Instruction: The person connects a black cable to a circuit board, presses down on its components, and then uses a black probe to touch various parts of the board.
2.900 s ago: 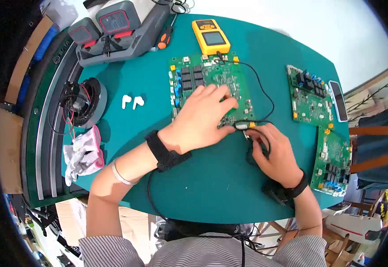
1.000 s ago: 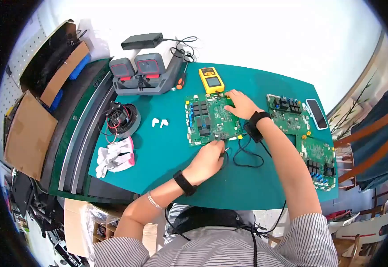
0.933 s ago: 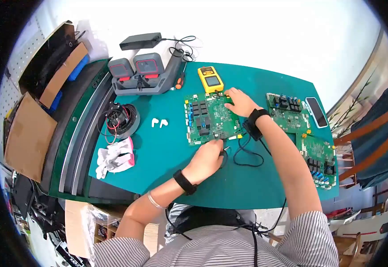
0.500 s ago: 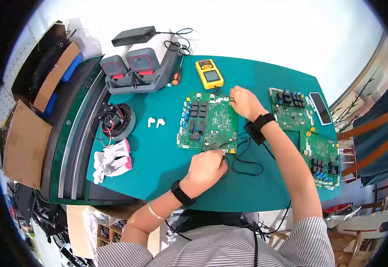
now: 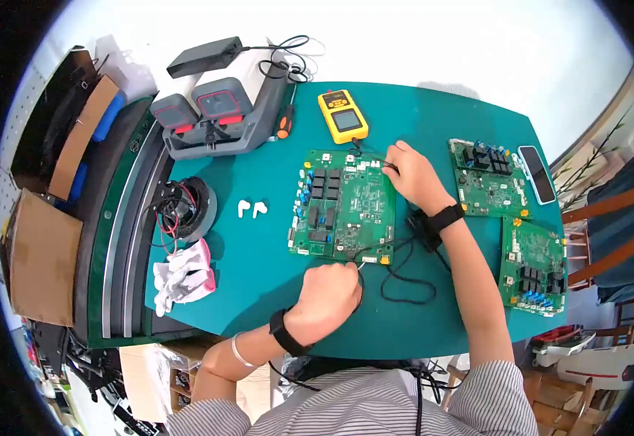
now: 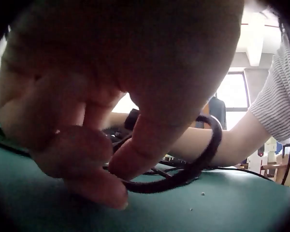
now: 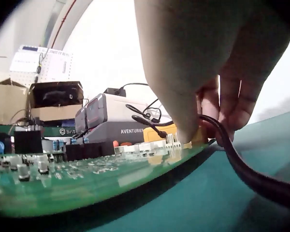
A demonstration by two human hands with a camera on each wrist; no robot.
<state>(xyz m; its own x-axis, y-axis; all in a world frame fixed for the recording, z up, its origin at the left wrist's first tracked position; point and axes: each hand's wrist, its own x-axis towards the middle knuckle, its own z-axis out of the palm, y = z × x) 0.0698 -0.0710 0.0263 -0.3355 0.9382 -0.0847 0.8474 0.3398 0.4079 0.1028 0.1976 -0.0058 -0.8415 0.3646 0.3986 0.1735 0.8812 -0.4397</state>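
A green circuit board (image 5: 364, 207) with black relays lies flat on the teal tabletop in the head view. My left hand (image 5: 324, 299) is at its near edge, fingers curled. The left wrist view shows the thumb and fingers pinching a black cable (image 6: 210, 150) that bends in a loop. My right hand (image 5: 417, 178) is at the board's upper right edge, pinching black cable (image 7: 246, 169) between thumb and fingers; its fingertips hide the gripped part. Just beyond the board sits a yellow handheld meter (image 5: 344, 120) with a black lead running out of its near end.
Two more circuit boards (image 5: 488, 189) and a phone (image 5: 537, 174) lie at the right. To the left are white earbuds (image 5: 252, 208), white gloves (image 5: 185, 276) and a wired round motor (image 5: 186, 209). A grey case (image 5: 219, 138) and a screwdriver (image 5: 285, 122) stand behind.
Since the earliest frame, my left hand has left the board's middle for its near edge, and my right hand has gone from the near corner to the upper right edge. The head view has shifted.
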